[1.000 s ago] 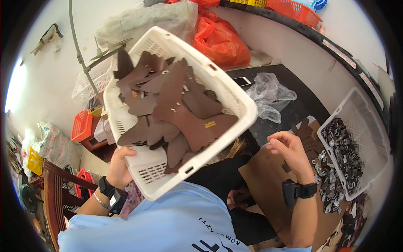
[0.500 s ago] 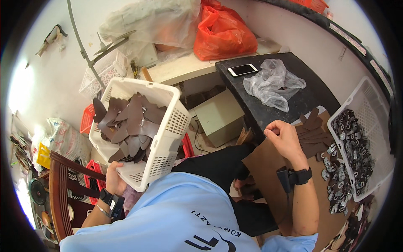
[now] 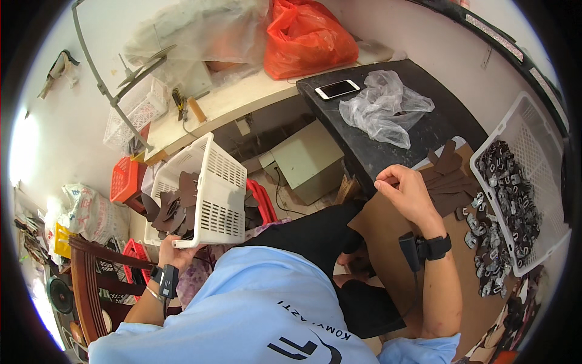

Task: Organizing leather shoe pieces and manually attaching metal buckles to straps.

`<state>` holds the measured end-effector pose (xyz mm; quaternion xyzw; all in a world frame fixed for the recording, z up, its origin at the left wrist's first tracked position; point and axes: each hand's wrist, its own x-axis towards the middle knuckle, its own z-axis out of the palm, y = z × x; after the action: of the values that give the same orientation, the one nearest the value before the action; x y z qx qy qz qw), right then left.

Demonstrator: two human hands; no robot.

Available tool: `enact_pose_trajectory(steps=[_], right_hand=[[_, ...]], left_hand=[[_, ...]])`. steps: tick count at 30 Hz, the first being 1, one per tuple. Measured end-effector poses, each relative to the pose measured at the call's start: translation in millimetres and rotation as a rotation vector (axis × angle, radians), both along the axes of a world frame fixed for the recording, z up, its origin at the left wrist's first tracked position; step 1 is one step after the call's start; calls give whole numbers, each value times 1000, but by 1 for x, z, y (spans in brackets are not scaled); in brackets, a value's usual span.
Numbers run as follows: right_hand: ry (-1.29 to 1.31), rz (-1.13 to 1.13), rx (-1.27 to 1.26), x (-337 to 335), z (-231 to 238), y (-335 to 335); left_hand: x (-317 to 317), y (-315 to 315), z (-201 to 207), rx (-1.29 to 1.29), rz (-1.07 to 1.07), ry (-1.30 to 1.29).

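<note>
My left hand (image 3: 177, 255) grips the near rim of a white plastic basket (image 3: 221, 194), which leans over with its perforated side toward me. Inside it lie dark brown, flat, curved cut pieces (image 3: 176, 209), partly hidden by the basket wall. My right hand (image 3: 405, 193) is raised over a brown board (image 3: 388, 249), fingers loosely curled in and nothing seen between them. Close to that hand, a stack of brown strips (image 3: 448, 182) lies on the board. Beside them are several small dark parts with metal buckles (image 3: 485, 249).
A white crate (image 3: 524, 121) at the right holds many buckled parts. On the black table (image 3: 327, 115) lie a phone (image 3: 337, 89) and a clear plastic bag (image 3: 388, 106). A red basket (image 3: 260, 200) is behind the white one; a wooden chair (image 3: 85, 273) stands left.
The white basket has tipped further and dropped lower, and fewer brown pieces show in it. My left hand keeps its hold on the rim. My right hand stays nearly in place.
</note>
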<state>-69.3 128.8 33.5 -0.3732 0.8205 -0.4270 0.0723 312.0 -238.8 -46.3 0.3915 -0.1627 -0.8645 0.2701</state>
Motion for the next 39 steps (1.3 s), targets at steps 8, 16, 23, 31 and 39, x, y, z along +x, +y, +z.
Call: enact_pose_trajectory(steps=[8,16,23,31,39], right_hand=[[-112,-43,32,7,15,-3],[-177,-133,-212,39,24,1],[-79,-174,-344,101,50,16],[97,-619,-431,202,-18,43],[104,-846,-447,278,-63,84]], left_hand=[[-12,-74,-73,182,33,-130],[-15,-163,-210,-698,-822,-414],[-194,-94,-266,-624,-1370,38],[-278,127,-325,-672,-2253,352],[-266,150,-300,-1020,-2534,488]])
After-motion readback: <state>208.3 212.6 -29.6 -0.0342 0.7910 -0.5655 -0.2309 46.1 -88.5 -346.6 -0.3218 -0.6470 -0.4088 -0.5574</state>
